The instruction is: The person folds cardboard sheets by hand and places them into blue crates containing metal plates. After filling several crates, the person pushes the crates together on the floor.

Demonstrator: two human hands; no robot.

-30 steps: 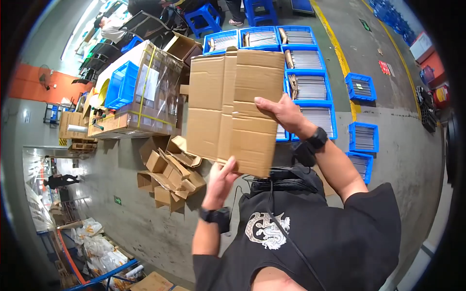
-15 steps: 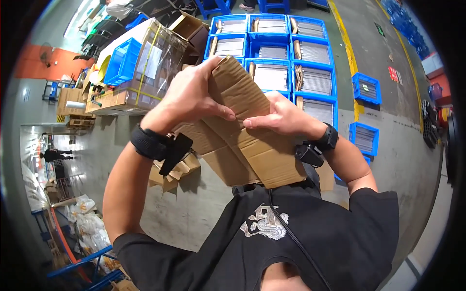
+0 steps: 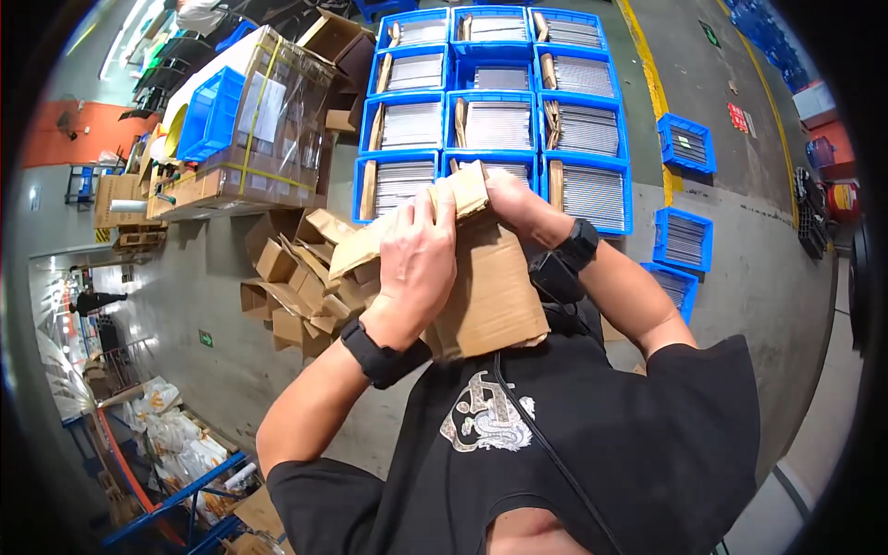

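Note:
In front of my chest I hold a folded piece of brown corrugated cardboard [image 3: 495, 291], creased and bent at its top. My left hand [image 3: 416, 254] lies over the upper left part, its fingers pressed together on the folded flap. At the upper right corner my right hand [image 3: 520, 208] grips the cardboard, with its fingertips partly hidden behind it. Beyond the hands stand rows of blue crates [image 3: 583, 196] filled with thin, flat grey pieces, most with a strip of cardboard at one side.
Flattened and open cardboard boxes [image 3: 291, 287] lie piled on the floor to the left. Behind them stands a large strapped, film-wrapped carton [image 3: 277, 139] with an empty blue crate [image 3: 211, 116] on it. More blue crates [image 3: 684, 239] sit at right, near a yellow floor line [image 3: 647, 65].
My left hand has moved from the top left edge down over the front, and the upper part of the cardboard is now folded over. The right hand has shifted slightly left at the corner.

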